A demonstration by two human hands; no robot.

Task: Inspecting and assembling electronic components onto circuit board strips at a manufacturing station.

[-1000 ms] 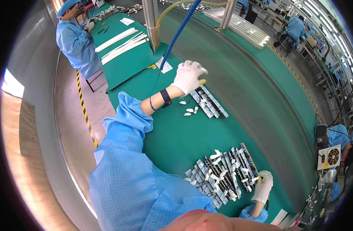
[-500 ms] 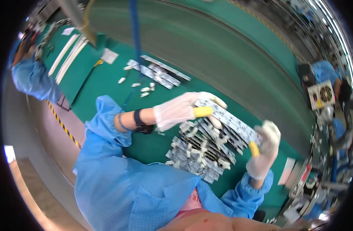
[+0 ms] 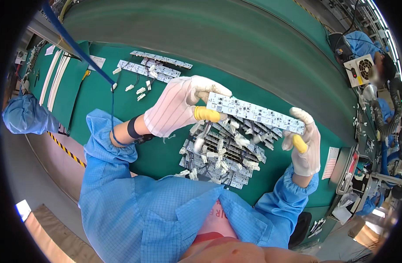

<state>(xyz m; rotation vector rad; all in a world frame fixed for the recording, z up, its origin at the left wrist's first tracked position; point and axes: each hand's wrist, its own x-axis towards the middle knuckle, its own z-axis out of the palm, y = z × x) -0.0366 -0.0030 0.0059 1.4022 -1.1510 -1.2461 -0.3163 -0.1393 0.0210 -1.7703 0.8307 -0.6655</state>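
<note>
A long white circuit board strip (image 3: 255,112) with small dark parts on its face is raised between my two gloved hands. My left hand (image 3: 188,103), with a yellow cover on the thumb, is closed on the strip's left end. Around the right end the fingers of my right hand (image 3: 304,142) are closed, also with a yellow thumb cover. Below the strip, a pile of similar boards (image 3: 236,179) lies on the green mat, with white connectors (image 3: 219,154) on short dark wires scattered over it. The held strip hides part of this pile.
Several more board strips (image 3: 161,58) lie at the far left, with loose white connectors (image 3: 141,91) near them. A blue coiled cord (image 3: 78,48) hangs down at the left. Long white strips (image 3: 56,79) lie by another person's blue sleeve (image 3: 28,116). A dark conveyor belt (image 3: 201,39) runs behind the mat.
My view has shifted, and the strip now shows its face more squarely, lying more level. Both hands still grip its ends. The blue cord appears further left.
</note>
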